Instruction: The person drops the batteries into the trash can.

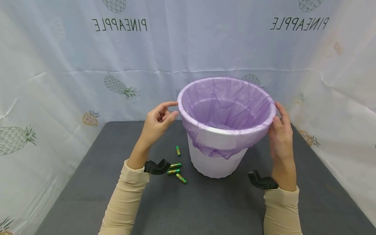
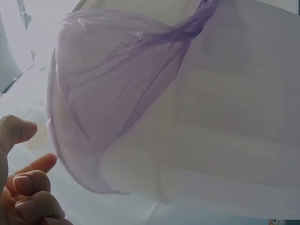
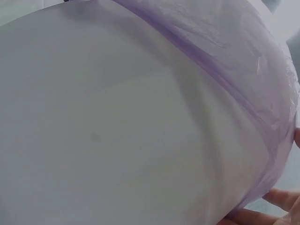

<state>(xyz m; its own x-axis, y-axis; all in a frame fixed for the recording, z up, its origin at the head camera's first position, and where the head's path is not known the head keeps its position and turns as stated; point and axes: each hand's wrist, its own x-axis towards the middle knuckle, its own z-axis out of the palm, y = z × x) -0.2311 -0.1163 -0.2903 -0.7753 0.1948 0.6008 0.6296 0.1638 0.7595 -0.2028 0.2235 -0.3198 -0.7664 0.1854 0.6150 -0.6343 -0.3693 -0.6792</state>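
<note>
A white trash can [image 1: 215, 164] stands tilted on the dark table, lined with a thin purple trash bag [image 1: 232, 111]. The bag is folded over the rim and hangs down outside, bunched into a twist at the front. At the rim's left side, my left hand [image 1: 158, 122] reaches its index fingertip to the edge; its thumb stays apart and the other fingers are loosely bent. On the opposite side, my right hand [image 1: 280, 137] has thumb and fingertips against the bag-covered rim. Its fingers [image 3: 281, 199] touch the bag's outer fold in the right wrist view.
Several small green-and-gold batteries [image 1: 174, 171] lie on the table [image 1: 194, 209], left of the can and near my left wrist. A curtain [image 1: 164, 49] with pineapple prints hangs behind and along both sides. A black wrist mount [image 1: 262, 181] sits on each arm.
</note>
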